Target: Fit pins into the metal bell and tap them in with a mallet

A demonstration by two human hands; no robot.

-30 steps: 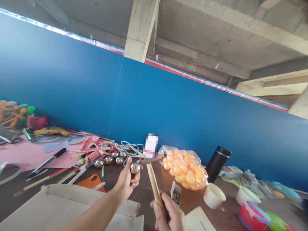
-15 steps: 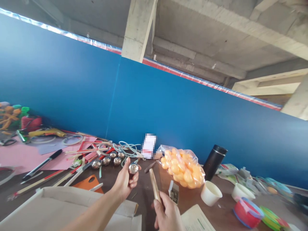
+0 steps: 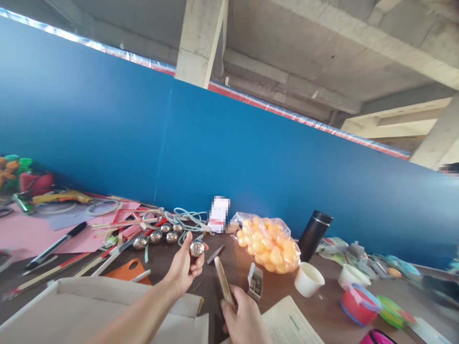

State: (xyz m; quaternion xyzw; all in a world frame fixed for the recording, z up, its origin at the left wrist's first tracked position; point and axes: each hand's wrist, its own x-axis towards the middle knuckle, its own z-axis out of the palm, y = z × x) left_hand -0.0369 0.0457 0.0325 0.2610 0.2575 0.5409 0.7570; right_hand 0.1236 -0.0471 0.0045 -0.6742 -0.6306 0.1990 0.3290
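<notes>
Blue partition [image 3: 272, 162] behind a cluttered brown table [image 3: 236, 265], concrete ceiling [image 3: 294, 33] up top; on my remote feed I've got the left hand [image 3: 182, 267] clamped on a shiny metal ball [image 3: 197, 247], raised near a cluster of matching metal balls [image 3: 172, 237]. My right hand [image 3: 244, 313] is wrapped round a wooden-handled hammer [image 3: 224, 281], head just right of the held ball, visible gap between, clear bag of orange balls [image 3: 268, 246] farther right.

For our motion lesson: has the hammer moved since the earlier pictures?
Yes: the hammer has moved downward in the view, judged against the clear bag of orange balls.
</notes>
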